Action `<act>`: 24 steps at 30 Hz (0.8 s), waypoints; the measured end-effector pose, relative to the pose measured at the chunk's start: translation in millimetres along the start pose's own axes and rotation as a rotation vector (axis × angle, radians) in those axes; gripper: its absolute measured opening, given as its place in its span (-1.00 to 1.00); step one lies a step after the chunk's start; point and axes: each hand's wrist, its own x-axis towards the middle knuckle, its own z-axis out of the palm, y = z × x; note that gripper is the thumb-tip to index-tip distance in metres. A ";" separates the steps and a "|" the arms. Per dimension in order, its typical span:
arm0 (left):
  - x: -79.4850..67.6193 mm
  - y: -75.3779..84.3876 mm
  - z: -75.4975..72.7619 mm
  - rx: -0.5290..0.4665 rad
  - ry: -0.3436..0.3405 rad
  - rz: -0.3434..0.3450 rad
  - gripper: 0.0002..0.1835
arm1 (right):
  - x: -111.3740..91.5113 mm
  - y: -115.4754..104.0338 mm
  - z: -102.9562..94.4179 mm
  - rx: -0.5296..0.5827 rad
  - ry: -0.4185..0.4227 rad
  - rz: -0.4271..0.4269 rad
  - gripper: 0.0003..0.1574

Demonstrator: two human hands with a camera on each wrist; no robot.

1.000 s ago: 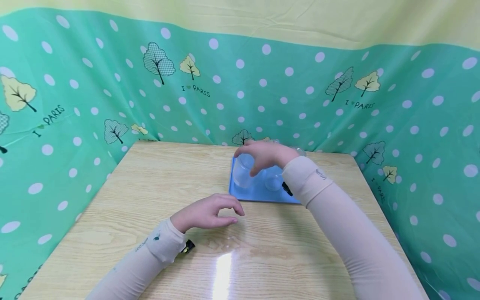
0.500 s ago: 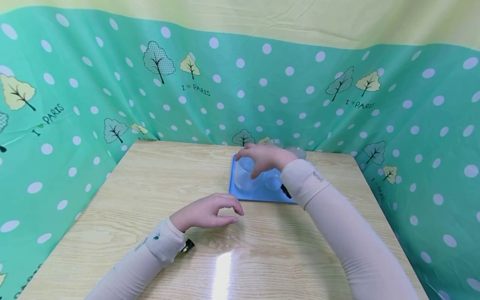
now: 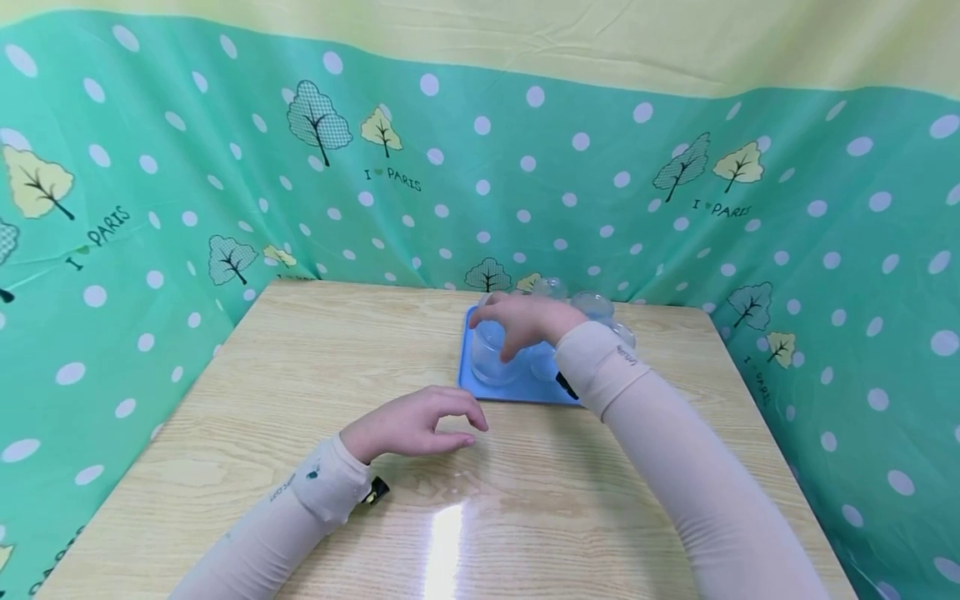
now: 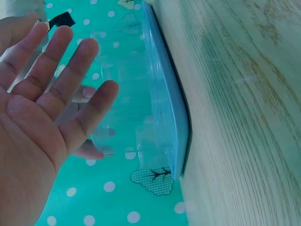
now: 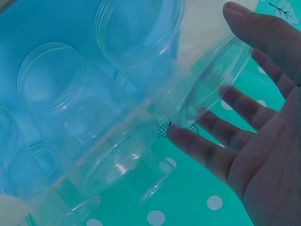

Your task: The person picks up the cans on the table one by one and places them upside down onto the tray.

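In the head view, my right hand (image 3: 525, 321) is over a clear plastic jar (image 3: 489, 367) at the left of a blue tray (image 3: 525, 393). The right wrist view has the fingers (image 5: 202, 150) close by one round end of a clear jar (image 5: 207, 84), with the thumb spread away from them. A smaller clear jar (image 3: 543, 363) stands beside the first, partly behind the right wrist. My left hand (image 3: 412, 423) hovers over the table in front of the tray, fingers loosely bent and holding nothing; its palm (image 4: 28, 136) faces the left wrist camera.
More clear jars, among them one at the back (image 3: 550, 288) and one at the right (image 3: 592, 305), stand behind the right arm. Under everything lies a wooden table (image 3: 337, 350). A green dotted curtain (image 3: 420, 200) closes off the back and sides.
My right hand has moved slightly down and toward me, and the jar under it appears a little lower in view. More jars show behind the right wrist. My left hand stays put.
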 end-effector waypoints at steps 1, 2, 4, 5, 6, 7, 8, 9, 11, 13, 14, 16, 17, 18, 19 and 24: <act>0.0 -0.2 0.0 0.003 0.000 0.000 -0.80 | 0.4 -0.2 0.4 0.000 -0.001 -0.002 -0.09; 0.0 -0.2 -0.1 0.004 -0.002 -0.001 -0.80 | 0.9 -0.3 0.9 0.002 -0.001 -0.003 -0.09; 0.2 0.1 -0.3 0.006 -0.002 0.000 -0.80 | 1.5 -0.7 1.5 0.001 0.000 -0.005 -0.10; 0.3 0.2 -0.3 0.008 -0.002 0.001 -0.80 | 1.8 -0.8 1.8 -0.003 0.000 -0.002 -0.10; 0.5 0.5 -0.4 0.007 -0.004 0.000 -0.80 | 2.1 -0.9 2.0 -0.007 -0.001 0.003 -0.10; 0.4 0.3 -0.4 0.007 -0.004 0.000 -0.80 | 2.5 -0.9 2.3 -0.011 -0.003 0.007 -0.11; 0.6 0.8 -0.6 0.007 -0.005 -0.001 -0.80 | 2.9 -1.0 2.4 -0.015 -0.004 0.010 -0.11; 0.5 0.7 -0.6 0.008 -0.005 -0.001 -0.80 | 3.2 -1.1 2.7 -0.018 -0.005 0.012 -0.11; 0.3 0.4 -0.5 0.009 -0.007 -0.003 -0.81 | 4.0 -1.0 3.0 -0.027 -0.007 0.017 -0.11; 0.0 0.6 -0.8 0.011 -0.007 -0.005 -0.81 | 4.7 -1.1 3.3 -0.033 -0.008 0.015 -0.10; 0.0 0.7 -1.0 0.012 -0.007 -0.004 -0.81 | 5.1 -1.2 3.4 -0.037 -0.009 0.013 -0.10; -0.1 0.9 -1.4 0.013 -0.007 -0.003 -0.81 | 6.0 -1.2 3.4 -0.046 -0.010 0.008 -0.10; -0.1 1.2 -1.6 0.014 -0.007 -0.002 -0.82 | 6.4 -1.1 3.4 -0.050 -0.011 0.005 -0.09; 0.1 1.3 -1.8 0.016 -0.006 0.000 -0.82 | 6.7 -1.2 3.3 -0.053 -0.012 0.004 -0.09; 0.2 1.2 -1.8 0.017 -0.006 0.004 -0.82 | 7.2 -1.2 3.4 -0.055 -0.014 0.002 -0.09; 0.4 0.9 -1.7 0.020 -0.004 0.010 -0.82 | 10.4 -1.5 3.9 -0.062 -0.026 0.020 -0.08</act>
